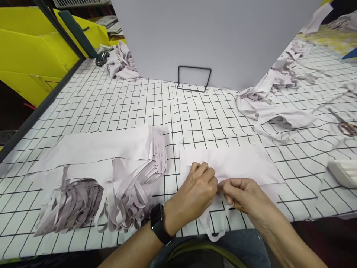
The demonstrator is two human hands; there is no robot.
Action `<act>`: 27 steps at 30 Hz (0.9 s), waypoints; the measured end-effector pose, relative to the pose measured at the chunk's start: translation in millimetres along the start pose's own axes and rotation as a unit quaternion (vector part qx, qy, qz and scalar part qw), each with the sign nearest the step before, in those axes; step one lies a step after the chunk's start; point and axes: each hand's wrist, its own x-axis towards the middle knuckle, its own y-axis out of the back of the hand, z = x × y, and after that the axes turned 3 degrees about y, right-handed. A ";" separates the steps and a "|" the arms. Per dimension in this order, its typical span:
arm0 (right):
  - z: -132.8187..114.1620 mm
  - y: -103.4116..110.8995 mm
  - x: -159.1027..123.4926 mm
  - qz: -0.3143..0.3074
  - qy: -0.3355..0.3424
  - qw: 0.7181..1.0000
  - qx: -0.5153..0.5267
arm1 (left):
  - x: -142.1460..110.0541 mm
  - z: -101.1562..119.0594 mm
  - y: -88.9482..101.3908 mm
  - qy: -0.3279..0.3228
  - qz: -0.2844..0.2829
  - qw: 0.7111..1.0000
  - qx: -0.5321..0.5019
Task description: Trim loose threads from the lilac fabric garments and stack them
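Observation:
A pale pinkish-white camisole [242, 160] lies folded on the table in front of me, one thin strap [214, 238] looping down past the table's front edge. At its lower edge my left hand [199, 190] is closed, fingertips pinching the cloth. My right hand [241, 193] meets it there, thumb and fingers pinched on the same spot by the strap. What exactly lies between the fingertips is hidden. Left of my hands rests a thick stack of matching camisoles [103, 145], their straps bunched in loops towards me.
White cloth with a black grid [167, 108] covers the table. A grey board [189, 37] rises at the back, with a black wire frame [193, 79] at its foot. Crumpled garments [121, 61] lie back left, more pale garments [273, 108] right. Scissors [347, 126] lie far right, near a white object [344, 173].

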 end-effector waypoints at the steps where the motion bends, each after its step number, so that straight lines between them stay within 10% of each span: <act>1: 0.7 0.0 0.6 0.004 -0.001 1.000 0.001 | 0.0 -0.1 0.0 -0.002 -0.001 1.000 0.001; 27: 9.9 -17.6 -12.1 0.151 0.019 0.982 0.109 | -9.6 10.8 2.4 0.033 0.051 0.998 -0.034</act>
